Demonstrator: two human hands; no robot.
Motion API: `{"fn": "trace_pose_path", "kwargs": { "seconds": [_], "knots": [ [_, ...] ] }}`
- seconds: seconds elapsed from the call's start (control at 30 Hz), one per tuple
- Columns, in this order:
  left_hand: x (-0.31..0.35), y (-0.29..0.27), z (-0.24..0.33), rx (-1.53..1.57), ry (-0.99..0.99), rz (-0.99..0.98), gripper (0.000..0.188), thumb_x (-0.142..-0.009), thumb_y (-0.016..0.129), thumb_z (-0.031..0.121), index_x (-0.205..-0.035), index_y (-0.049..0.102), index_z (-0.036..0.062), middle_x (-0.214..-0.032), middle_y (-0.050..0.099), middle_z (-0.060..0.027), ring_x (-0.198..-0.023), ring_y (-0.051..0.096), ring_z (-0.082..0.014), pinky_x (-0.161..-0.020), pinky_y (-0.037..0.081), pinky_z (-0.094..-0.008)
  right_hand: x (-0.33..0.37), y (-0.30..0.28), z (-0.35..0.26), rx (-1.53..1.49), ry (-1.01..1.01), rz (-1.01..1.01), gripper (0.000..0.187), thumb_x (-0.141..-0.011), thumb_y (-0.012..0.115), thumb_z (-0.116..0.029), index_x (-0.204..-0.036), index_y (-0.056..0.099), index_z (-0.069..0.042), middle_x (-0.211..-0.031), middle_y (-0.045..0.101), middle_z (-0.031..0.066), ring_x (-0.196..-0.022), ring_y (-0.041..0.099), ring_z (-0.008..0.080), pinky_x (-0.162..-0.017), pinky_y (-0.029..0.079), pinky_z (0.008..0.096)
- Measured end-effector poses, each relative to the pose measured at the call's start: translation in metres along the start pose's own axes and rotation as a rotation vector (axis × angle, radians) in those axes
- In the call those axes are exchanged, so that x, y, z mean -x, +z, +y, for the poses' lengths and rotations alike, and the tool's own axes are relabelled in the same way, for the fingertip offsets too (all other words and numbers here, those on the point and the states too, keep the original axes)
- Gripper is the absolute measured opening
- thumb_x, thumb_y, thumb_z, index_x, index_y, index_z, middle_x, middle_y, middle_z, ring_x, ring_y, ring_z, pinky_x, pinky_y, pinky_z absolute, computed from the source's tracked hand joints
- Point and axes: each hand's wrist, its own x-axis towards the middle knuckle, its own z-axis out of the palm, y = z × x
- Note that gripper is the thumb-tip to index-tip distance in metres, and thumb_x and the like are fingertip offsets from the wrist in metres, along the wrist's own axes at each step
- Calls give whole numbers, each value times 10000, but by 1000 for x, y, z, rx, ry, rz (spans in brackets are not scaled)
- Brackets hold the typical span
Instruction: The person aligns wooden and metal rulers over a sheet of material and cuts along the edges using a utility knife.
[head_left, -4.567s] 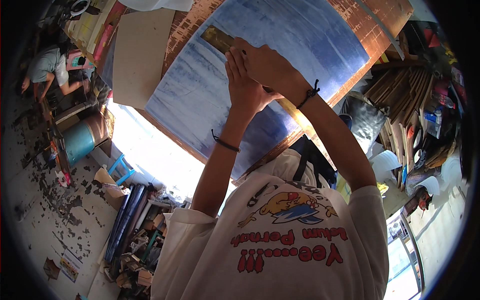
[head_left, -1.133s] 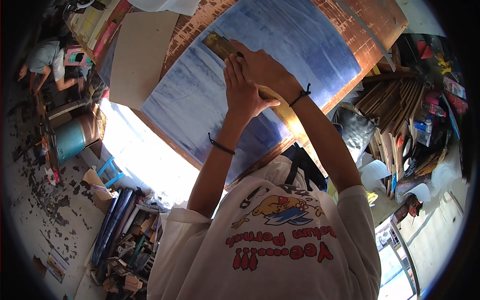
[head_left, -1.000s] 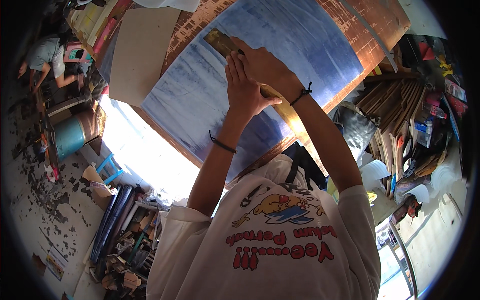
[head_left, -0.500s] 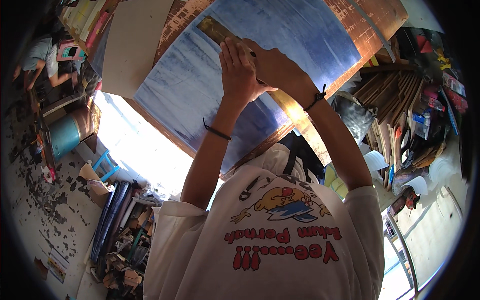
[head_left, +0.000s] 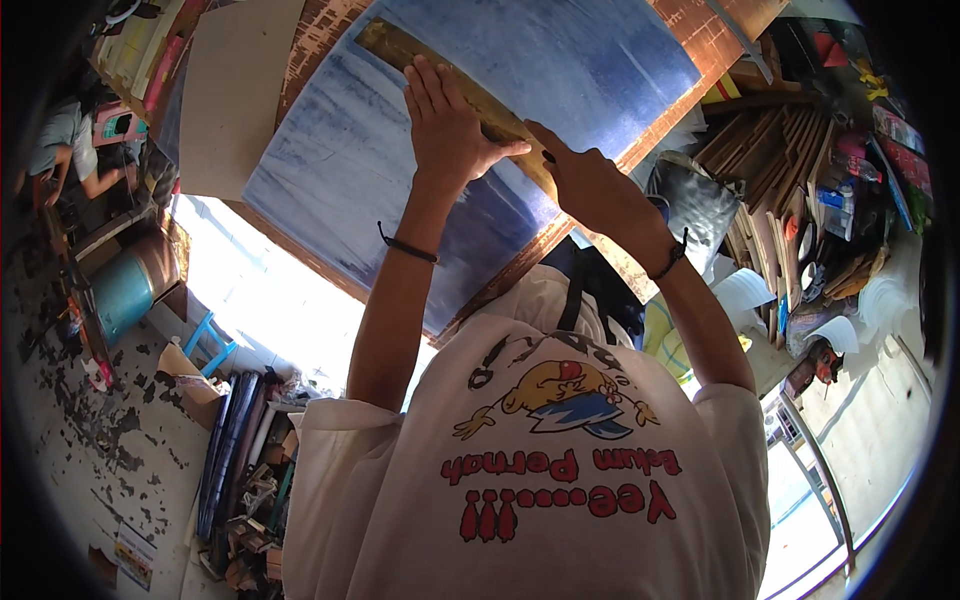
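Strip (head_left: 388,43): one, long, flat, brass-coloured; laid on the sheet, upper centre of the frame. Long axis slanting from upper left toward lower right; upper end bare, lower run partly covered by the right hand.

Sheet (head_left: 330,125): one, blue, streaked paler in places; flat on the bench beneath the strip.

Left hand (head_left: 440,130): upper centre, left of the strip's middle. Palm down, fingers straight and close together, thumb spread well away; fingertips and thumb appear to rest on the strip, grasping nothing around.

Right hand (head_left: 600,200): right of centre, at the strip's lower run, near the sheet's lower-right border. Index finger extended up the strip, other fingers curled; a small dark spot shows by the fingers, and whether they hold anything cannot be told.

Relation: strip running up and leftward from the right hand, past the left; left hand nearer the upper end, right hand nearer the lower.

Bench (head_left: 657,124): brown, worn, showing along the sheet's borders.

Card (head_left: 228,100): grey-beige, upper left, beside the sheet.

Co-worker (head_left: 68,140): far upper left, well apart.

Drum (head_left: 120,292): teal, left.
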Motion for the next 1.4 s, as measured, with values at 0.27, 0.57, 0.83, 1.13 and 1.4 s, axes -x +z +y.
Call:
{"fn": "trace_pose_path", "kwargs": {
  "seconds": [0.27,0.57,0.83,1.13,1.4],
  "knots": [
    [-1,3,-1,0,-2,0,1554,-522,762,856,-1508,140,-172,-1586,67,-399,-1513,38,-501,-1237,114,-536,62,20,36,87,1,-8,625,-1038,485,-168,-1587,190,-136,-595,600,207,-528,617,402,-500,482,517],
    [0,3,-2,-18,-2,27,1531,-524,732,878,-1508,193,-164,-1587,91,-399,-1516,65,-492,-1237,119,-522,89,16,35,56,169,-140,660,-1027,504,-183,-1600,177,-160,-745,671,231,-597,667,385,-556,560,497],
    [1,2,-1,-17,11,17,1527,-527,746,865,-1502,195,-173,-1576,96,-417,-1512,72,-503,-1233,124,-535,102,16,42,11,211,-172,644,-1018,511,-165,-1589,213,-182,-676,654,227,-591,653,419,-551,544,527],
    [-3,3,-2,27,5,6,1554,-520,749,868,-1502,153,-178,-1577,66,-414,-1511,37,-508,-1231,112,-557,119,1,57,-84,265,-277,619,-1018,524,-146,-1576,262,-203,-561,586,184,-508,607,389,-529,485,498],
    [1,-1,-5,101,41,40,1537,-531,772,837,-1496,145,-181,-1564,67,-428,-1495,46,-539,-1222,117,-584,11,-37,17,-380,-84,214,569,-1030,502,-152,-1551,276,-179,-981,704,253,-712,658,456,-652,538,519]
  ]
}}
